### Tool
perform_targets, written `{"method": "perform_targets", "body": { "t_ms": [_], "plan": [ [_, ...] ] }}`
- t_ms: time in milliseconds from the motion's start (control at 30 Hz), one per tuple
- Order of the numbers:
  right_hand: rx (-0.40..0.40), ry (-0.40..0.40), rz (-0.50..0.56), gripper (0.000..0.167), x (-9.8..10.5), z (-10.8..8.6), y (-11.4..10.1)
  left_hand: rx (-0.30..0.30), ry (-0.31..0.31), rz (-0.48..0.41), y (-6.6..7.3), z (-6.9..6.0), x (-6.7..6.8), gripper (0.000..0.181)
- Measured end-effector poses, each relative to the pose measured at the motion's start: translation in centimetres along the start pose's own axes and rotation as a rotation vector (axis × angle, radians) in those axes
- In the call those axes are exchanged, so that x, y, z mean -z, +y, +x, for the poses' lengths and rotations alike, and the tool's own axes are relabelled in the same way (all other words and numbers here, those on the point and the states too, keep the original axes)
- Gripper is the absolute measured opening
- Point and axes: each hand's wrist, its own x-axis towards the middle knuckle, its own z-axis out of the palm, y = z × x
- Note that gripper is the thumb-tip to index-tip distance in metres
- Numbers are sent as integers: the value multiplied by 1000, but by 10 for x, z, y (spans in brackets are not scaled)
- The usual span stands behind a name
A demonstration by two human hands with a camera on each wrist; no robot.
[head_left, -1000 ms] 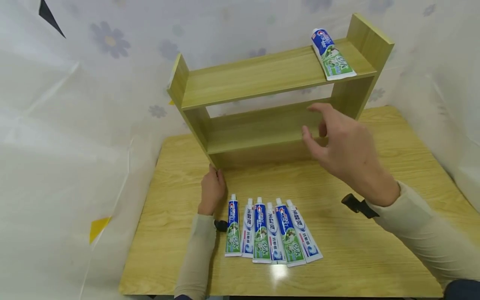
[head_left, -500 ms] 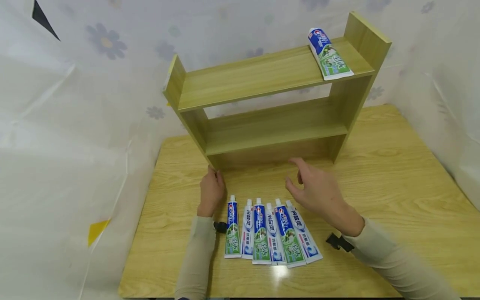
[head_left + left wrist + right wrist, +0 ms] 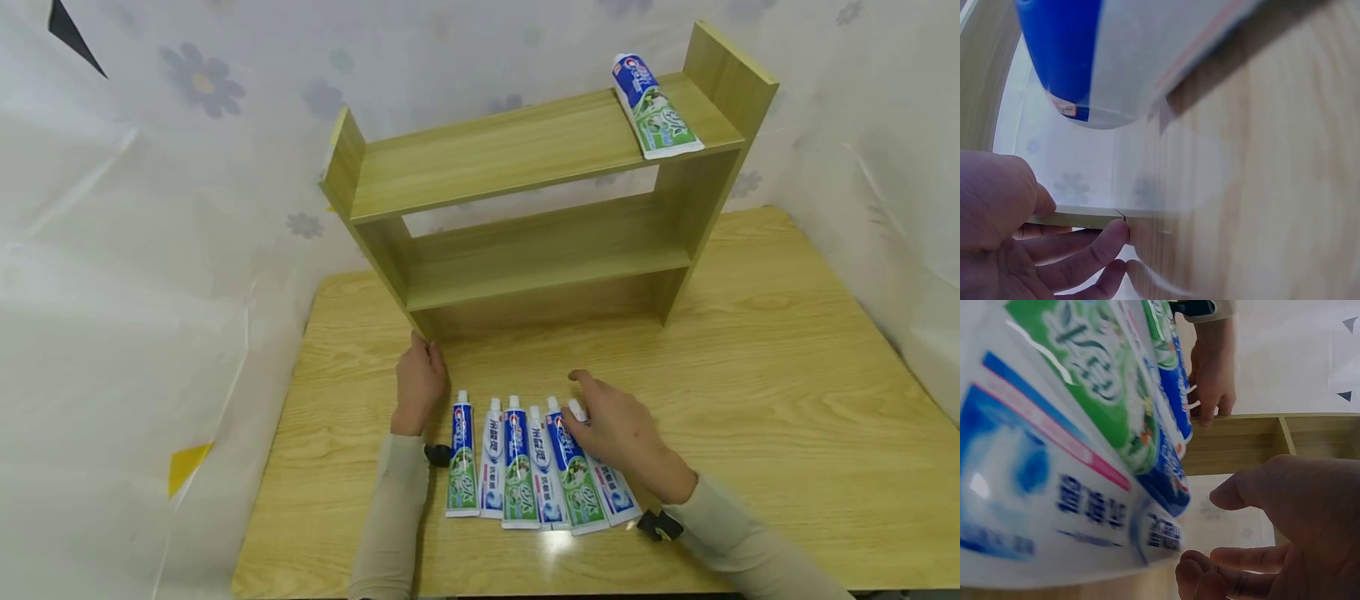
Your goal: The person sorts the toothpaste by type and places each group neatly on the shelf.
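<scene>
Several toothpaste tubes lie side by side on the table, caps toward the shelf. My right hand [image 3: 622, 429] is over the rightmost white tube [image 3: 617, 492], thumb and fingers apart around its cap end; in the right wrist view the hand [image 3: 1272, 531] has a gap between thumb and fingers beside the white tube [image 3: 1085, 512]. Contact cannot be told. With my left hand [image 3: 420, 383] I grip the lower left edge of the wooden shelf [image 3: 525, 162]; in the left wrist view, thumb and fingers of the hand [image 3: 1041, 244] pinch the board's edge [image 3: 1079, 220].
One blue, white and green tube [image 3: 656, 108] lies on the top shelf board at the right, beside the upright side panel [image 3: 727, 79]. The wooden table [image 3: 787, 375] extends to both sides of the shelf. Behind stands a flower-patterned covering [image 3: 435, 75].
My right hand has come down from in front of the shelf to the cap end of the rightmost tube. My left hand keeps its grip on the shelf edge.
</scene>
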Motion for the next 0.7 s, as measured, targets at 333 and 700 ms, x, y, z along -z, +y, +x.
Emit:
{"method": "perform_targets", "body": {
  "t_ms": [333, 700],
  "plan": [
    [10, 33, -17, 56, -13, -6, 5, 64, -42, -68, 15, 0, 9, 29],
    [-21, -1, -56, 55, -13, -11, 12, 28, -27, -9, -7, 2, -7, 32]
  ]
}}
